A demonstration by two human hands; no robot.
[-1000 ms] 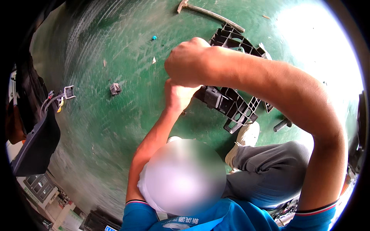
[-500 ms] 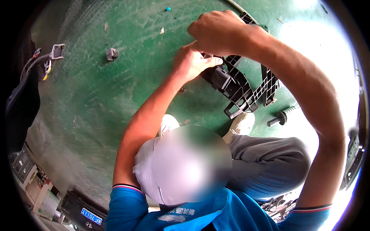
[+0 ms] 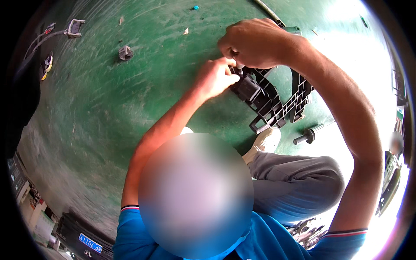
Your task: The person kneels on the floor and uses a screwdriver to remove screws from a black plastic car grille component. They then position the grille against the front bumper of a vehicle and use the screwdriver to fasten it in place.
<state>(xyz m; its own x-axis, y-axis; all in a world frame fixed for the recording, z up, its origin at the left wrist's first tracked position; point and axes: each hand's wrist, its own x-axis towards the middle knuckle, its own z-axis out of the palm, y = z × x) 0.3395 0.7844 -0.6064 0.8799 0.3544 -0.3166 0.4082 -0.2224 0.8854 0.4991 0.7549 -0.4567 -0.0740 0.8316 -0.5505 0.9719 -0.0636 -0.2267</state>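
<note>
part: black ribbed plastic bracket, looks stiff and light; grab the frame ribs
left hand: pinching its block end
right hand: curled around something small on top, can't tell what

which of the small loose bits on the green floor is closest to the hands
The pale chip, just up-left of the left hand. The small grey block lies farther left, and the blue bead sits higher, near the picture's top edge.
</note>
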